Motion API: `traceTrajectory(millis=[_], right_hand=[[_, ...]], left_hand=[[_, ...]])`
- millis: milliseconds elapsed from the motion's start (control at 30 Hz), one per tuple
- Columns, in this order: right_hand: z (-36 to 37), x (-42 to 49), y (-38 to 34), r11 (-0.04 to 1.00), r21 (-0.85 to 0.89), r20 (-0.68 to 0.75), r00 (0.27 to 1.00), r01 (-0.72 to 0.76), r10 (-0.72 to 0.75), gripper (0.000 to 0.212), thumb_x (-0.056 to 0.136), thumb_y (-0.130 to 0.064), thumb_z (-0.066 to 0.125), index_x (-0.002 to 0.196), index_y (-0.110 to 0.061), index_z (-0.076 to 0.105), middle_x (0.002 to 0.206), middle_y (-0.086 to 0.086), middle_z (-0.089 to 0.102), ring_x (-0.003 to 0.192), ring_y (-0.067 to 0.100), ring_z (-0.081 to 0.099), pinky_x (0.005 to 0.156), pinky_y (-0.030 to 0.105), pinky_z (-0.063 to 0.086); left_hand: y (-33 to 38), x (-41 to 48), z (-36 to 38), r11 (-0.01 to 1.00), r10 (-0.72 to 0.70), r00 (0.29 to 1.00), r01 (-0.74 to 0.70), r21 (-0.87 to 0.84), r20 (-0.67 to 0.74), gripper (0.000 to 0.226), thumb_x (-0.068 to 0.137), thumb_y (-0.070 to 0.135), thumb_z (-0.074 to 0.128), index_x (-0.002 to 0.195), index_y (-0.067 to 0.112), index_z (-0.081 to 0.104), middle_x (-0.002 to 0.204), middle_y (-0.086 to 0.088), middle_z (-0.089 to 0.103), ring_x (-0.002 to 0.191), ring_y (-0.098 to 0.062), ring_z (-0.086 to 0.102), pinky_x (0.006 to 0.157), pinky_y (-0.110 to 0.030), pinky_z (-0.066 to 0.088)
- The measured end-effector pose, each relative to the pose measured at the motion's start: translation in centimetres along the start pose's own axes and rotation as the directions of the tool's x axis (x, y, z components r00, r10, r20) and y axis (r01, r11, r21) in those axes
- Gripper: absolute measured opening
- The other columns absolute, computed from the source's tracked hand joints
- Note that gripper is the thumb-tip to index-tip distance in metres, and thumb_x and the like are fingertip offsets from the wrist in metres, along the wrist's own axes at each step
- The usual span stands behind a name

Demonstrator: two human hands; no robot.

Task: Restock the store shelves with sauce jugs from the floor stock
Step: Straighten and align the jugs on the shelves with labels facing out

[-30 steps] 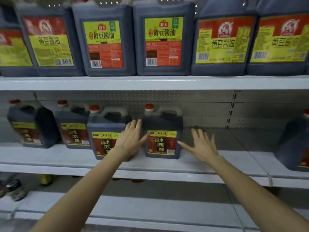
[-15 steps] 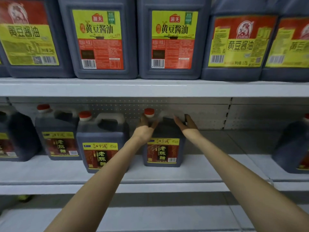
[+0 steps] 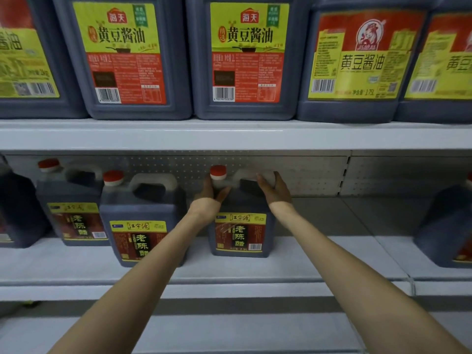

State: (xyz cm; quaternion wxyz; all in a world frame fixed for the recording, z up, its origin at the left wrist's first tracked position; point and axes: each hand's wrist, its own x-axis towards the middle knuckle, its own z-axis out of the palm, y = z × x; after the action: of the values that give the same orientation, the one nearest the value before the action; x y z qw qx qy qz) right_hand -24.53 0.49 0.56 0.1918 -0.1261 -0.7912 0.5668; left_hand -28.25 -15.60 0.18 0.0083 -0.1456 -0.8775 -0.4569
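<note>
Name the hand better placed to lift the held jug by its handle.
Right, probably. The right hand curls round the white handle of the jug; the left hand holds only the neck below the red cap.

Dark, red-capped jug [image 3: 240, 226], upright on middle shelf [image 3: 319, 261] beside matching jugs [image 3: 139, 226]

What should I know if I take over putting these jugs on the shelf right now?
Left hand grips the jug by its neck, under the red cap.
Right hand grips its handle.
The jug stands upright on the middle shelf, label forward, right of another jug.
Done: this jug is shelved.
Left: let go, then bring more; floor stock is out of view.
</note>
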Motion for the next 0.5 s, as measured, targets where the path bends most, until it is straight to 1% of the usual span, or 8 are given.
traceTrajectory(millis=[67, 133, 200, 267, 300, 367, 433, 500], right_hand=[[-0.4, 0.0, 0.1, 1.0, -0.004, -0.01, 1.0, 0.007, -0.007, 0.062, 0.097, -0.038, 0.049, 0.148, -0.013, 0.025, 0.153, 0.008, 0.032, 0.139, 0.028, 0.031, 0.107, 0.033, 0.029], [-1.1, 0.0, 0.3, 1.0, -0.009, -0.021, 1.0, 0.0, 0.0, 0.064, 0.096, -0.039, 0.049, 0.149, -0.014, 0.024, 0.154, 0.007, 0.031, 0.14, 0.028, 0.03, 0.108, 0.035, 0.029], [-1.8, 0.1, 0.6, 1.0, -0.016, -0.013, 1.0, -0.004, 0.003, 0.065, 0.096, -0.04, 0.05, 0.149, -0.015, 0.023, 0.154, 0.008, 0.03, 0.14, 0.029, 0.031, 0.109, 0.036, 0.029], [-2.7, 0.1, 0.9, 1.0, -0.024, -0.01, 1.0, -0.006, 0.006, 0.064, 0.096, -0.04, 0.049, 0.149, -0.015, 0.023, 0.154, 0.008, 0.03, 0.14, 0.029, 0.03, 0.109, 0.036, 0.029], [-3.1, 0.2, 1.1, 1.0, -0.029, -0.01, 1.0, -0.008, 0.008, 0.065, 0.096, -0.04, 0.049, 0.15, -0.015, 0.022, 0.155, 0.007, 0.029, 0.14, 0.029, 0.03, 0.109, 0.036, 0.028], [-3.8, 0.3, 1.2, 0.999, -0.038, -0.02, 1.0, -0.012, 0.011, 0.065, 0.096, -0.039, 0.049, 0.15, -0.014, 0.021, 0.155, 0.007, 0.027, 0.141, 0.028, 0.028, 0.11, 0.035, 0.028], [-4.2, 0.4, 1.3, 0.999, -0.031, -0.032, 0.999, -0.016, 0.015, 0.065, 0.096, -0.038, 0.049, 0.15, -0.014, 0.021, 0.155, 0.007, 0.027, 0.141, 0.028, 0.028, 0.11, 0.036, 0.028], [-4.6, 0.3, 1.4, 0.999, -0.031, -0.044, 0.999, -0.011, 0.01, 0.064, 0.096, -0.037, 0.05, 0.149, -0.013, 0.023, 0.154, 0.008, 0.03, 0.14, 0.028, 0.03, 0.109, 0.035, 0.028]], left_hand=[[0.3, 0.1, 0.3, 1.0, -0.007, 1.0, 0.007, -0.006, 0.005, 0.063, 0.098, 0.035, 0.047, 0.15, 0.021, 0.013, 0.141, -0.017, 0.046, 0.125, -0.035, 0.047, 0.095, -0.035, 0.038], [0.8, 0.0, 0.9, 1.0, -0.018, 1.0, 0.018, -0.004, 0.02, 0.061, 0.099, 0.035, 0.046, 0.149, 0.02, 0.015, 0.14, -0.016, 0.048, 0.124, -0.034, 0.048, 0.089, -0.032, 0.037], [1.2, 0.0, 1.5, 1.0, -0.009, 1.0, 0.009, 0.007, 0.027, 0.06, 0.099, 0.036, 0.046, 0.148, 0.019, 0.015, 0.136, -0.016, 0.05, 0.12, -0.033, 0.051, 0.088, -0.032, 0.037], [1.4, -0.1, 2.1, 1.0, -0.004, 0.999, 0.004, 0.007, 0.043, 0.057, 0.099, 0.036, 0.045, 0.146, 0.018, 0.019, 0.129, -0.016, 0.054, 0.11, -0.029, 0.056, 0.086, -0.034, 0.043], [1.5, -0.1, 2.5, 1.0, -0.012, 0.998, 0.012, 0.001, 0.058, 0.054, 0.099, 0.036, 0.045, 0.144, 0.016, 0.023, 0.125, -0.016, 0.056, 0.101, -0.025, 0.058, 0.081, -0.034, 0.045], [1.6, 0.0, 3.1, 0.999, -0.052, 0.995, 0.053, -0.009, 0.09, 0.051, 0.099, 0.039, 0.044, 0.14, 0.012, 0.032, 0.116, -0.015, 0.06, 0.086, -0.018, 0.059, 0.069, -0.027, 0.046], [1.8, 0.1, 3.6, 0.998, -0.063, 0.993, 0.064, -0.01, 0.1, 0.053, 0.098, 0.042, 0.043, 0.141, 0.011, 0.033, 0.114, -0.014, 0.061, 0.082, -0.015, 0.057, 0.064, -0.024, 0.043], [2.2, 0.2, 3.9, 0.999, -0.044, 0.994, 0.045, -0.003, 0.097, 0.055, 0.099, 0.042, 0.043, 0.143, 0.013, 0.028, 0.114, -0.012, 0.059, 0.084, -0.016, 0.056, 0.068, -0.028, 0.043]])
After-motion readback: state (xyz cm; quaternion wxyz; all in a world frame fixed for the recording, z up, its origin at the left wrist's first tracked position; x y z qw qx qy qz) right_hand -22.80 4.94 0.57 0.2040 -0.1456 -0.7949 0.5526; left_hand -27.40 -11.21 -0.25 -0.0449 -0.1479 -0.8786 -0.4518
